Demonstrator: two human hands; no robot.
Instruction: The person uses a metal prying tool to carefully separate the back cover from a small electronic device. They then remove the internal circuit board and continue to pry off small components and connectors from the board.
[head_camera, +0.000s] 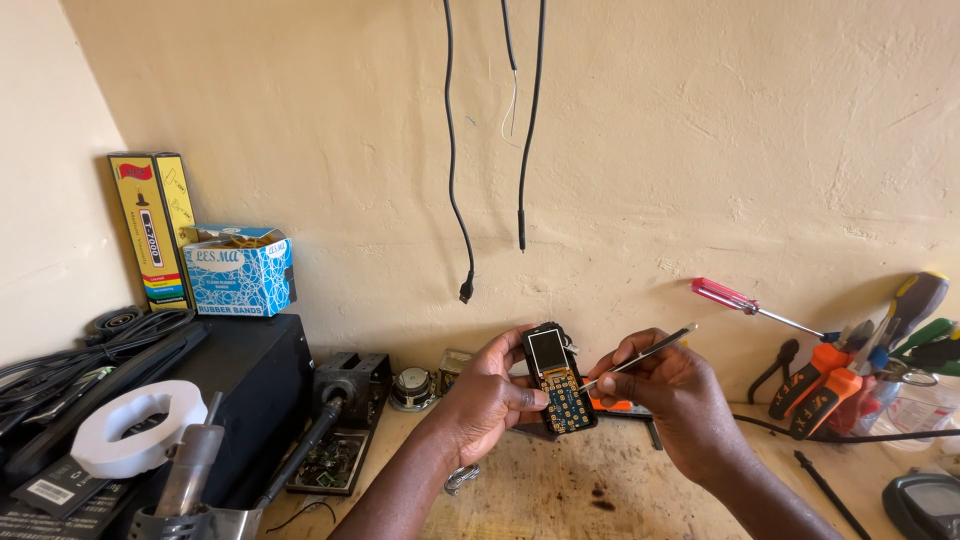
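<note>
My left hand (487, 396) holds a small opened mobile phone (558, 379) upright above the wooden bench; its little screen is at the top and a bare gold keypad board shows below. My right hand (668, 392) grips a thin metal tool (640, 358) like a pen, and its tip touches the right side of the keypad board. Both forearms come up from the bottom edge of the view.
At left stand a black box (255, 385) with cables, a white ring (135, 427), a soldering-iron holder (195, 470), and a yellow box (152, 230) and a blue box (240, 270). Screwdrivers and pliers (840, 370) crowd the right. Black cables (455, 200) hang down the wall.
</note>
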